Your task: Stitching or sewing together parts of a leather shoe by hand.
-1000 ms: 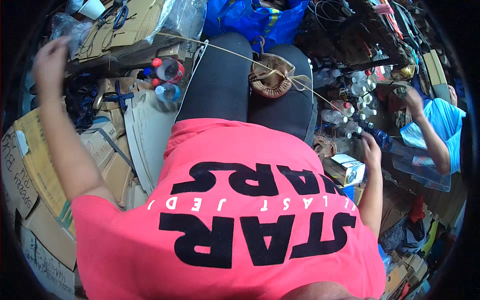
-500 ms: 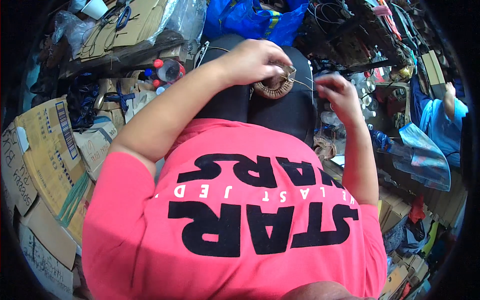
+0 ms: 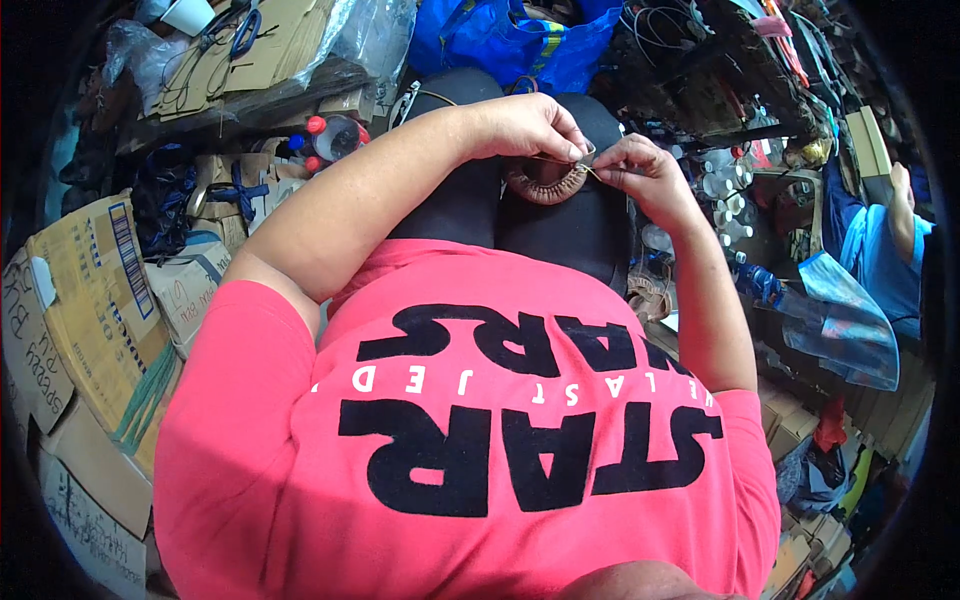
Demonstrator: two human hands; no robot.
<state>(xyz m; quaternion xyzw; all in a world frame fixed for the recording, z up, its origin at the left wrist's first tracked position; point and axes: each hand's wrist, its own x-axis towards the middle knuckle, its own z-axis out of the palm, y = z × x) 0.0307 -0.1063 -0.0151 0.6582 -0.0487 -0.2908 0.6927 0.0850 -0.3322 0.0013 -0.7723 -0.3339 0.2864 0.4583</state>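
On my black-clad thighs rests a brown leather moccasin upper (image 3: pixel 545 190), its rounded edge puckered with gathered stitches. My left hand (image 3: pixel 540 128) is above its far right side, thumb and fingertips pinched on a thin light thread (image 3: pixel 590 172). Close beside it on the right, my right hand (image 3: pixel 645 172) has its fingers closed on the same thread, near where it leaves the upper. The two sets of fingertips almost meet. A needle, if there is one, is too small to make out.
Beyond my knees stands a blue bag (image 3: pixel 515 45). Plastic bottles (image 3: pixel 340 135) lie left of my legs, near cardboard boxes (image 3: pixel 95 290). More bottles (image 3: pixel 722 185) are at the right. Another brown leather piece (image 3: pixel 650 297) lies beside my right thigh. A person in blue (image 3: pixel 885 250) sits far right.
My right hand has moved left to the upper and closed on the thread. My left hand has turned, its fingertips now pinched at the upper's edge.
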